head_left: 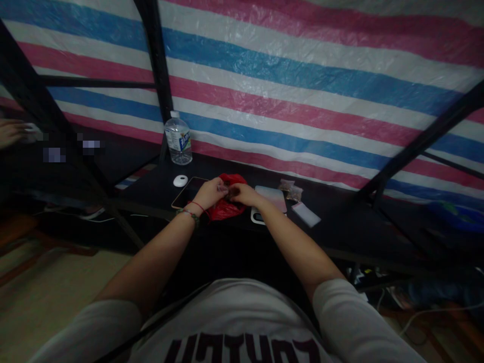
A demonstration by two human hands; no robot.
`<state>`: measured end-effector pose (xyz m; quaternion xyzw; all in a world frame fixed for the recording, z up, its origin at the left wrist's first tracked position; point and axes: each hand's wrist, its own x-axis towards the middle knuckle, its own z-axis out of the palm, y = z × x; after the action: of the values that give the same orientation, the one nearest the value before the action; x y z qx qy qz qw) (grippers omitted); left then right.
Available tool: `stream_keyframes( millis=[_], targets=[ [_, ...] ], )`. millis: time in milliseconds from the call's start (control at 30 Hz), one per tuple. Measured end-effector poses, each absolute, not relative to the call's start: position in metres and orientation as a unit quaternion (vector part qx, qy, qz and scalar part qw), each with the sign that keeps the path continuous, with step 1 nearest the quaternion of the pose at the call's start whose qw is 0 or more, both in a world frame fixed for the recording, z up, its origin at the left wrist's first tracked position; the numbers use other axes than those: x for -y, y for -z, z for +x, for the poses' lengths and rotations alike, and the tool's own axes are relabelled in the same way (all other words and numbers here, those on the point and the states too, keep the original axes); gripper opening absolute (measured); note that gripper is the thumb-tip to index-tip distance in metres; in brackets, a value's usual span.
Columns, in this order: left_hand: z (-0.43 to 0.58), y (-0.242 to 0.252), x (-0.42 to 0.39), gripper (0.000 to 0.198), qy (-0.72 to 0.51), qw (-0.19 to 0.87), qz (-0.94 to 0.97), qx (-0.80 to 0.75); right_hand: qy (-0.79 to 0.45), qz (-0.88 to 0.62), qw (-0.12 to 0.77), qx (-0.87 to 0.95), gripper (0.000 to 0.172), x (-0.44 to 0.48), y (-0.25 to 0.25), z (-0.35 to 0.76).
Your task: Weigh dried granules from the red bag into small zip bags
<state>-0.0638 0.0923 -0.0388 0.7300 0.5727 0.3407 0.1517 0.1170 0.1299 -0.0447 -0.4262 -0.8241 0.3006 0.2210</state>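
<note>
Both my hands meet over a red plastic bag (227, 207) on a dark table (340, 227). My left hand (209, 193), with bracelets at the wrist, has its fingers pinched on a small item above the bag. My right hand (242, 193) is closed on a small dark item I cannot make out, touching the bag's top. The two hands nearly touch each other.
A phone (187, 192) and a white round object (180, 180) lie left of the bag, a water bottle (178, 139) behind. A pale tablet (272, 199), small packets (292, 189) and a white card (306, 214) lie right. Another person's hand (13, 132) shows far left.
</note>
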Motion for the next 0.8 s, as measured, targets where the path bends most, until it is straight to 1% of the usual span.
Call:
stream_keyframes(
  millis=[133, 233, 433, 667, 800],
  targets=[
    [-0.066, 0.035, -0.091, 0.016, -0.373, 0.161, 0.712, -0.572, -0.362, -0.427, 0.272, 0.783, 0.041, -0.129, 0.047, 0.122],
    [-0.067, 0.035, -0.090, 0.016, -0.382, 0.167, 0.703, -0.576, -0.383, -0.431, 0.312, 0.755, 0.038, -0.125, 0.045, 0.126],
    [-0.067, 0.035, -0.091, 0.017, -0.395, 0.170, 0.691, -0.581, -0.484, -0.395, 0.363, 0.691, 0.034, -0.112, 0.043, 0.127],
    [-0.067, 0.035, -0.091, 0.016, -0.397, 0.172, 0.692, -0.578, -0.491, -0.391, 0.380, 0.679, 0.035, -0.112, 0.044, 0.128],
    [-0.064, 0.036, -0.091, 0.018, -0.429, 0.205, 0.694, -0.540, -0.445, -0.412, 0.401, 0.687, 0.035, -0.112, 0.043, 0.125]
  ],
)
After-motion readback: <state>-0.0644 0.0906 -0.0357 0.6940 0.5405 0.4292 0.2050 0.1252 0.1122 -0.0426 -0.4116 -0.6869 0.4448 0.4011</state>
